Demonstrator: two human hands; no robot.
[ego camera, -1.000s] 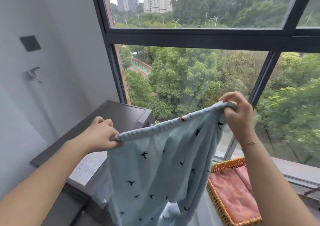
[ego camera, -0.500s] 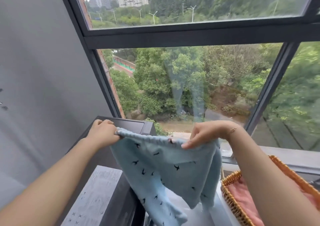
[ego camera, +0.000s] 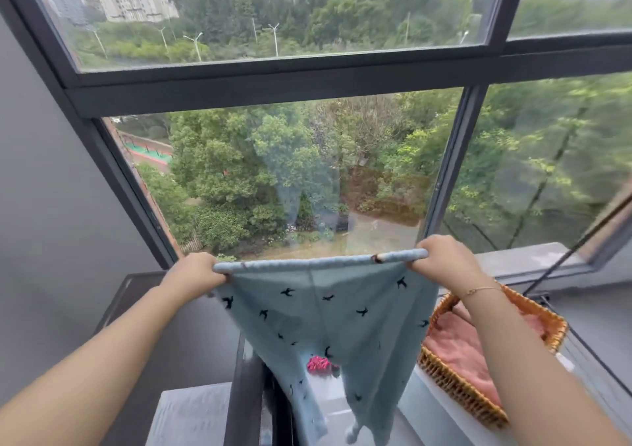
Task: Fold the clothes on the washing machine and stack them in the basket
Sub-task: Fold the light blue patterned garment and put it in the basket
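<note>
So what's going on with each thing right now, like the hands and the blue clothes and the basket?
Left hand: grips the waistband's left end.
Right hand: grips the waistband's right end.
Blue garment: held up by its stretched waistband, unfolded, hanging down.
Wicker basket: on the ledge at right, holds pink cloth.
Pink cloth: lying flat inside the basket.
Window: looks shut.

Pale blue garment [ego camera: 328, 312] scattered with small black bird shapes, one brown mark on its ribbed band; golden-brown woven basket [ego camera: 455, 392] holding salmon-pink cloth [ego camera: 461, 349]; bright pink item [ego camera: 318, 364] below; dark grey window frame [ego camera: 307, 79]; gold bracelet [ego camera: 480, 290].
</note>
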